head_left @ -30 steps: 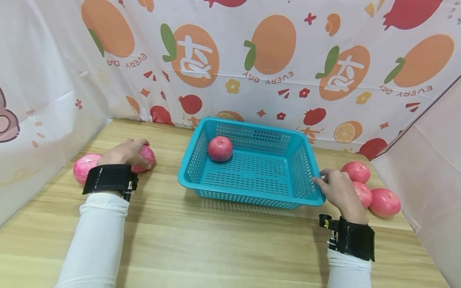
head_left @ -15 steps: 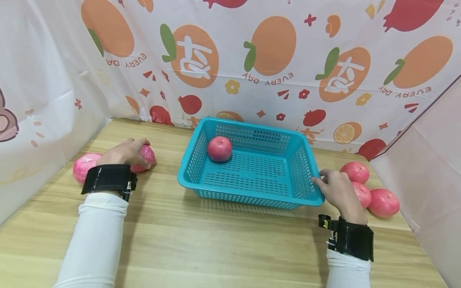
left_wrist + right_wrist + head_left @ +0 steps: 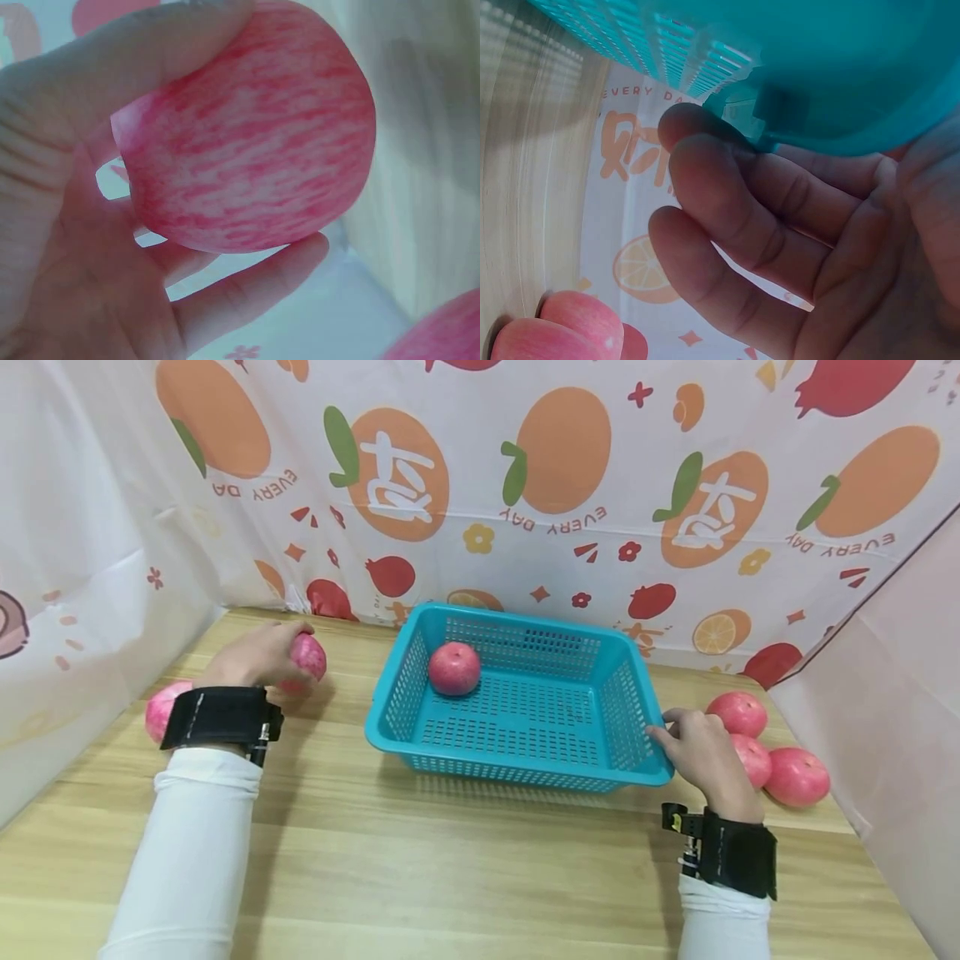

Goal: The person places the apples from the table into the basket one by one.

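Hands first: your left hand [image 3: 258,653] is curled round a pink-red apple [image 3: 309,656], thumb over the top and fingers [image 3: 247,289] under it, as the left wrist view shows close up; it looks lifted just clear of the desk [image 3: 450,860], a shadow lying beneath it. Your right hand [image 3: 701,760] pinches the near right corner of the teal basket [image 3: 525,768], thumb on the rim and fingers [image 3: 727,217] curled under its edge. Just behind your left wrist, on the side away from the basket, a second apple [image 3: 159,712] lies on the desk, partly hidden by the black wrist strap [image 3: 217,717]. Between your two hands the basket sits flat, with one apple [image 3: 453,668] in its far left corner. Just beyond your right hand three more apples [image 3: 795,775] lie clustered, touching or nearly so. A fruit-printed cloth [image 3: 555,485] hangs behind it all.
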A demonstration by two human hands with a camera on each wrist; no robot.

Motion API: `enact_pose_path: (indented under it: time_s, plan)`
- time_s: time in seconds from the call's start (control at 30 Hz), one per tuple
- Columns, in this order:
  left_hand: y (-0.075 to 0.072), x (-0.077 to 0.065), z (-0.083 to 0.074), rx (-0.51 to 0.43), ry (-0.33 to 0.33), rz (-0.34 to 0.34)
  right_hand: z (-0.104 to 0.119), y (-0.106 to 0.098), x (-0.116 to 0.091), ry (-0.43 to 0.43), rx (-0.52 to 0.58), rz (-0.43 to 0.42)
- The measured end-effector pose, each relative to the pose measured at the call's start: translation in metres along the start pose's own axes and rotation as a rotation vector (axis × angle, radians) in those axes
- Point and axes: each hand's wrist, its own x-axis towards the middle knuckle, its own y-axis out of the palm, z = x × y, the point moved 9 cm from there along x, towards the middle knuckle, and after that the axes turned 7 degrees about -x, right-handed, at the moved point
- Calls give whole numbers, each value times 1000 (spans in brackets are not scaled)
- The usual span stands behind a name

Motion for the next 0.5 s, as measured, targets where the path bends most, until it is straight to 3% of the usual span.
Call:
enact_pose_path:
  time_s: [0.5]
  plan:
    - [-9, 10, -29, 56, 29, -51, -2, 2, 0, 2, 2, 10]
